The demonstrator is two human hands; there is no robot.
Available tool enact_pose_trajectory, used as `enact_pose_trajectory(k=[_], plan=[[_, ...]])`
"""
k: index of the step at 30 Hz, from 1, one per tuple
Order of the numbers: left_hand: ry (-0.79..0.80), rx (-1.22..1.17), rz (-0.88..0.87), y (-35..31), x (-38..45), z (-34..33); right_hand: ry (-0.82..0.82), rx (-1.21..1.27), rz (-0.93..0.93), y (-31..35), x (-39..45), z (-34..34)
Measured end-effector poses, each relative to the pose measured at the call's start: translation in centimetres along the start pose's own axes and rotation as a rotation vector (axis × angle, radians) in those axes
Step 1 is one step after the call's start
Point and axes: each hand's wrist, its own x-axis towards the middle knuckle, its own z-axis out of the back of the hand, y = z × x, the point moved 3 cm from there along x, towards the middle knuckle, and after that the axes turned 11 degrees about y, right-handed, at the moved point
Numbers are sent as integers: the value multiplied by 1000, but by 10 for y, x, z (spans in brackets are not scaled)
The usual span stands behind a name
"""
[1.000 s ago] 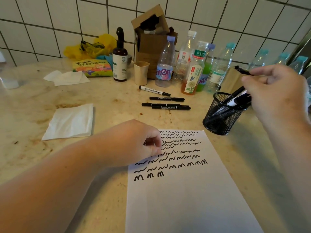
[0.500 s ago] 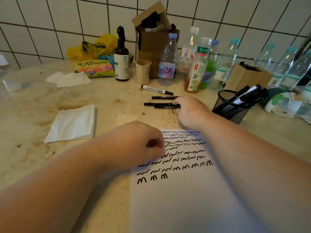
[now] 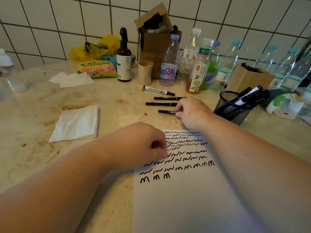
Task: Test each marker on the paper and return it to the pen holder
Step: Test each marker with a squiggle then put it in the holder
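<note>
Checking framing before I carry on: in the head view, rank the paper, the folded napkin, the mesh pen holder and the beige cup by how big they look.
1. paper, by far the largest, though nearest the camera
2. folded napkin
3. mesh pen holder
4. beige cup, though farthest away, which shrinks it

We see a white paper (image 3: 185, 199) covered in black squiggles, black markers (image 3: 165, 103) on our beige, brown-stained counter (image 3: 42, 101), and a black mesh pen holder (image 3: 232, 110). Behind stand white tiles (image 3: 50, 22) with dark grout, a yellow bag (image 3: 94, 49) and a brown bottle (image 3: 124, 64).
</note>
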Motion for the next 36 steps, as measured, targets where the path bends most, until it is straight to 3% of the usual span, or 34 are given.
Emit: enact_pose_trajectory(k=[5,13,17,25,29,36], plan=[[-7,-18,-10,-1,-1,-1,64,197,62,2,-51,19],[-12,8,-8,1,0,0,284,1022,110,-11,-131,-6],[-17,-10,-8,-5,-3,2,225,1274,142,-10,-135,-18],[-74,-55,-78,-21,-10,10,220,1378,355,-1,-138,-16],[52,-158,-103,-21,-11,8,169,1352,349,-5,-135,-12],[340,-483,-315,-18,-21,11,60,1265,491,-11,-144,5]])
